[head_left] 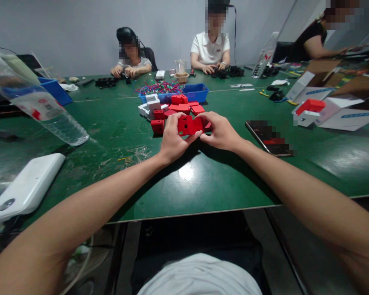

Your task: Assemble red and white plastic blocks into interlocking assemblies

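My left hand [174, 141] grips a red plastic housing [189, 125] with square cut-outs and a small green-and-yellow spot at its lower left. On the other side, the curled fingers and thumb of my right hand [218, 131] close on the housing's right end. It is held a little above the table, in front of a heap of red plastic housings [180, 107]. White plastic housings [153, 102] lie at the heap's left side. My fingers cover both ends of the held piece.
Behind the heap stands a blue bin [197, 93] with coloured wires [161, 87]. A phone [266, 137] lies to the right, near white boxes [341, 112]. To the left are a plastic bottle [49, 106] and a white power bank [29, 184]. Several people sit across the green table [184, 192].
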Available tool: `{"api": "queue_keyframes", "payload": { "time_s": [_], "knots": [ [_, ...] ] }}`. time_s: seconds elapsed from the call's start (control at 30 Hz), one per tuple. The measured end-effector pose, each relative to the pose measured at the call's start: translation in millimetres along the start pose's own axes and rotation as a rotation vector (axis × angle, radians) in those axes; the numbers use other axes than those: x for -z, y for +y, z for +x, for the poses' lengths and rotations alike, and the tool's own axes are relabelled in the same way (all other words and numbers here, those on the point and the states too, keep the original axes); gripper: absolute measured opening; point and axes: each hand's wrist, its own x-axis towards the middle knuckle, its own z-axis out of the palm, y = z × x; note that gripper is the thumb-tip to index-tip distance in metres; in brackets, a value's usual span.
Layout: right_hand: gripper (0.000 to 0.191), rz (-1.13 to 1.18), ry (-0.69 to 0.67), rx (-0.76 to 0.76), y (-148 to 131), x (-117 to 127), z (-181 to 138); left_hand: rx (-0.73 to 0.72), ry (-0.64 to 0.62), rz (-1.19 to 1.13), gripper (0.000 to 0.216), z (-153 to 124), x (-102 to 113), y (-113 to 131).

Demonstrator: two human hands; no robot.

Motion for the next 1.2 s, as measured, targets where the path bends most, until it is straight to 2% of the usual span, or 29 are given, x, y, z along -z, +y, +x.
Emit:
{"api": "queue_keyframes", "payload": {
  "time_s": [0.1, 0.27, 0.5, 0.7, 0.93, 1.2],
  "knots": [
    [0.042, -0.027, 0.012, -0.071, 1.8, 0.3, 0.6, 0.074, -0.033, 0.04, 0.058, 1.1, -1.1, -4.2],
    [0.037, -0.07, -0.006, -0.082, 4.8, 0.4, 0.1, 0.169, -0.25, 0.155, 0.05, 3.6, 2.8, -3.7],
    [0.038, 0.004, -0.123, -0.05, -0.2, 4.5, -0.7, 0.149, -0.441, 0.339, 0.053, 9.1, 9.6, -12.4],
    [0.049, 0.009, -0.126, 0.024, 4.7, 4.4, -0.5, 0.164, -0.432, 0.276, 0.049, 10.2, 9.0, -20.1],
    [0.052, 0.011, -0.181, -0.074, 10.1, 2.2, -1.6, 0.133, -0.46, 0.298, 0.05, 10.2, 9.5, -14.8],
    [0.051, 0.026, -0.085, -0.109, 4.5, -0.9, -1.6, 0.209, -0.474, 0.374, 0.051, 10.4, 11.1, -6.0]
  ]
}}
